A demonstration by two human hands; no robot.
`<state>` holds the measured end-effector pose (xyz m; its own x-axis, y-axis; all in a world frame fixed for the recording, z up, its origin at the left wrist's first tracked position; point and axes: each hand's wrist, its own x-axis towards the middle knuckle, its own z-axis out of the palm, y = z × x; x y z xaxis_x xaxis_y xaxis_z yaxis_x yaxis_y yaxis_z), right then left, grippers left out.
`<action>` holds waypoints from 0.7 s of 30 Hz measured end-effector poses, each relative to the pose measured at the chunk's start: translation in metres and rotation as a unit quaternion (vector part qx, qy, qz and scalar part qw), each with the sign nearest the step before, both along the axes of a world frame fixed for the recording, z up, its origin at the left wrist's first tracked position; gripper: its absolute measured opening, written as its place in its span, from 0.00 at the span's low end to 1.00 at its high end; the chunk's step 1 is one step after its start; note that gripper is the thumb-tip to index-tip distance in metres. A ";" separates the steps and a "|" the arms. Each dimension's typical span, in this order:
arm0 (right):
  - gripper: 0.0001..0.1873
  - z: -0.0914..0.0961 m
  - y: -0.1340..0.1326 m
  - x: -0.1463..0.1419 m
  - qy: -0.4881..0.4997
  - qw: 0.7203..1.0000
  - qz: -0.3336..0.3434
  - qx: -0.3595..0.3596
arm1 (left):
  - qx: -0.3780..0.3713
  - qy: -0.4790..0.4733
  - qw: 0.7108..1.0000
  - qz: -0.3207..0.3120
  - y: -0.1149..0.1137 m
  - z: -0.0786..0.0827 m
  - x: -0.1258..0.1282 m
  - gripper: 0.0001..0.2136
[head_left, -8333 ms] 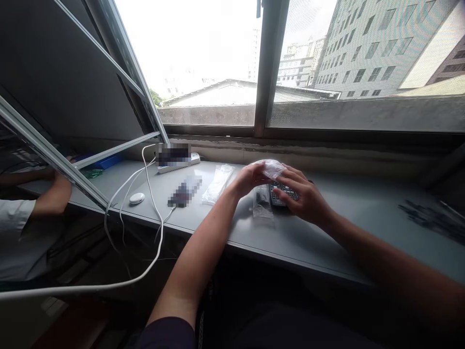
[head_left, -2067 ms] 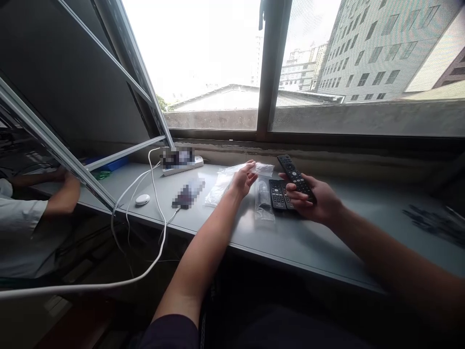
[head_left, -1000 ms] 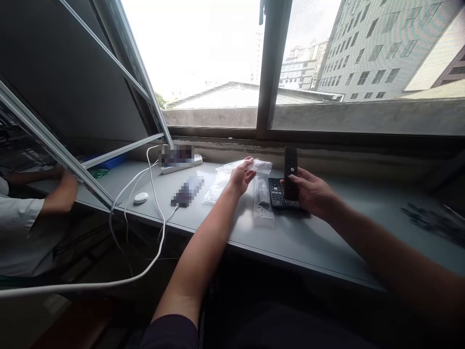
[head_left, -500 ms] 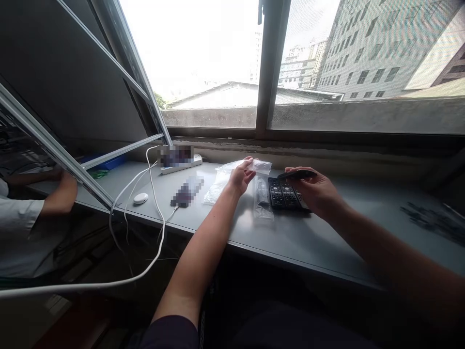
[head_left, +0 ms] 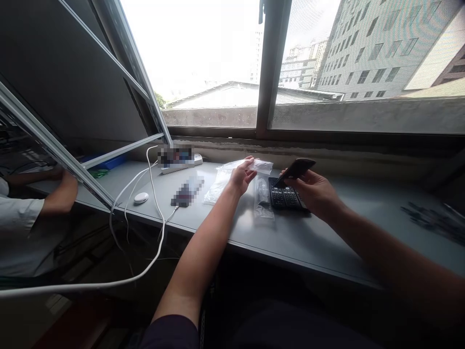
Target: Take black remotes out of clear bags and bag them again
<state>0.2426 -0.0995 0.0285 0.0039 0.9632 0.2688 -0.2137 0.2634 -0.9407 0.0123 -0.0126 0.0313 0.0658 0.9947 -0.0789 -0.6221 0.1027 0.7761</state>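
Note:
My left hand (head_left: 242,176) pinches a clear plastic bag (head_left: 262,166) above a pile of similar bags (head_left: 218,184) on the table. In my right hand (head_left: 315,193) is a black remote control (head_left: 296,169), tilted, its dark plain side towards me. Beneath that hand, several black remote controls (head_left: 285,196) lie side by side with their buttons up, partly hidden by my fingers. Just left of them a bagged dark item (head_left: 263,198), perhaps another remote, lies flat.
A white power strip (head_left: 181,165), a blurred-out phone-like device (head_left: 187,191) with a cable, and a white round object (head_left: 141,198) are on the left. White cables (head_left: 162,232) hang over the table edge. Dark thin items (head_left: 432,218) lie far right. Another person's arm (head_left: 60,194) rests beyond the metal frame (head_left: 98,189).
My right hand has turned the remote control from nearly flat to a steeper tilt, showing its broad dark side. The left hand and the bag have hardly moved.

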 end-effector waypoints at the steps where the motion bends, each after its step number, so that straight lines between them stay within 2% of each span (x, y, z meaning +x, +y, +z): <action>1: 0.21 0.000 0.000 0.000 0.005 1.000 0.004 -0.005 | 0.000 0.000 1.000 0.001 0.001 0.000 0.000 0.12; 6: 0.21 0.004 0.000 0.002 0.058 0.995 0.006 -0.084 | -0.006 0.003 1.000 0.002 0.003 -0.003 0.001 0.13; 13: 0.09 0.011 -0.001 0.002 0.055 0.985 -0.002 -0.164 | -0.005 -0.001 1.000 0.001 0.002 -0.001 0.001 0.14; 17: 0.21 0.015 0.000 0.001 0.092 0.975 0.005 -0.200 | -0.005 -0.001 1.000 -0.001 0.003 -0.002 0.001 0.17; 21: 0.21 0.020 -0.001 0.000 0.129 0.967 0.026 -0.220 | -0.007 0.003 1.000 0.001 0.004 -0.003 0.001 0.17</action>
